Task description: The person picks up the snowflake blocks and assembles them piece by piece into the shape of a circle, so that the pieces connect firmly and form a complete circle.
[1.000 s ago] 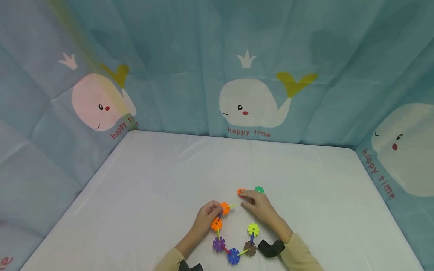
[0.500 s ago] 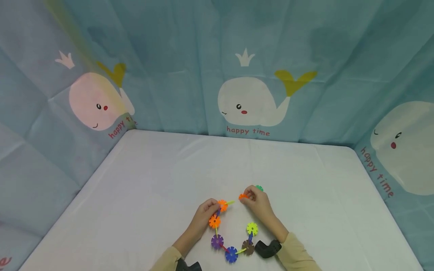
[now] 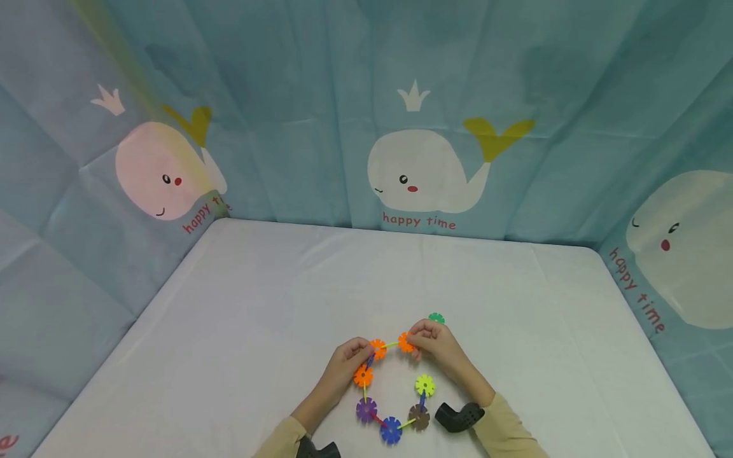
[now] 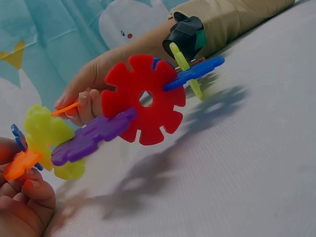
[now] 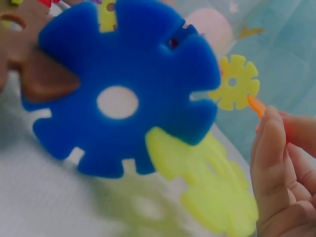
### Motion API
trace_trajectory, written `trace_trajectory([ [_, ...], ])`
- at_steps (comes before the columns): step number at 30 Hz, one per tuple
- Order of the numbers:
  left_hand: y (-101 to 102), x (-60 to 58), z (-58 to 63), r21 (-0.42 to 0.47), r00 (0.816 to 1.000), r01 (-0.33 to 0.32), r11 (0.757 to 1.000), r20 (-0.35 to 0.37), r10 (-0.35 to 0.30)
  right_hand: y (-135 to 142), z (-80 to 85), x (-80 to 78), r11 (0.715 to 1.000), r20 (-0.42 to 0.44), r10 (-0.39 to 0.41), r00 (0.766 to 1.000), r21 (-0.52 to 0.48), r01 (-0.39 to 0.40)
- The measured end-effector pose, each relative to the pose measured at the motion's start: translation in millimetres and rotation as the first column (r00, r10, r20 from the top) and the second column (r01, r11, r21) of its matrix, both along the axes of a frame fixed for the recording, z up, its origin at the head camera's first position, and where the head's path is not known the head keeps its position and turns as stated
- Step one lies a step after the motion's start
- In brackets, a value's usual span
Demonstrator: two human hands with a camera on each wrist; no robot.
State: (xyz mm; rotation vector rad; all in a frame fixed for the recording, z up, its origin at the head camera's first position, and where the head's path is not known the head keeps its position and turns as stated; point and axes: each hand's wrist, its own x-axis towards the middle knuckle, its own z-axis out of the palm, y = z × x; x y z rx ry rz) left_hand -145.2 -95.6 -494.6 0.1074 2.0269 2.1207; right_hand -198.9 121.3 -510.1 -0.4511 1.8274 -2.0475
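In the head view a curved chain of slotted plastic snowflake discs lies in front of the person, with a purple disc (image 3: 366, 410), a blue disc (image 3: 391, 430) and a lime disc (image 3: 425, 385) among its links. The left hand (image 3: 343, 367) pinches an orange disc (image 4: 22, 165) at the chain's far left. From that spot a thin yellow disc (image 3: 391, 345) sticks out to the right. Between thumb and fingers the right hand (image 3: 439, 348) pinches another orange disc (image 3: 404, 342). Its edge meets the yellow disc (image 5: 233, 82); how deep it sits in the slot is unclear.
A loose green disc (image 3: 437, 317) lies just beyond the right hand, partly covered by it. Black wrist devices (image 3: 459, 417) sit on both arms. The white table (image 3: 275, 286) is bordered by blue curtains (image 3: 298, 159) with whale prints.
The right hand has picked the orange disc off the table and brought it left and toward the person, against the yellow disc. The left hand has barely moved and still holds the chain.
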Motion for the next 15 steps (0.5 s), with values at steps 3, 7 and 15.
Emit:
trace_trajectory([
  [3,-0.5,-3.7,-12.3,-0.001,1.0,0.0,1.0,-0.003,0.0,1.1,-0.7,0.5,1.0,0.002,-0.004,1.0,0.007,0.004],
  [7,-1.2,-6.5,-23.1,-0.013,1.0,-0.001,1.0,-0.014,0.001,1.3,-0.2,1.1,1.0,0.023,-0.006,1.0,0.016,0.006],
  [15,0.5,1.0,-6.0,-0.062,0.993,0.045,0.997,-0.108,-0.051,0.2,0.6,2.0,0.999,0.009,0.031,0.999,0.011,-0.031],
])
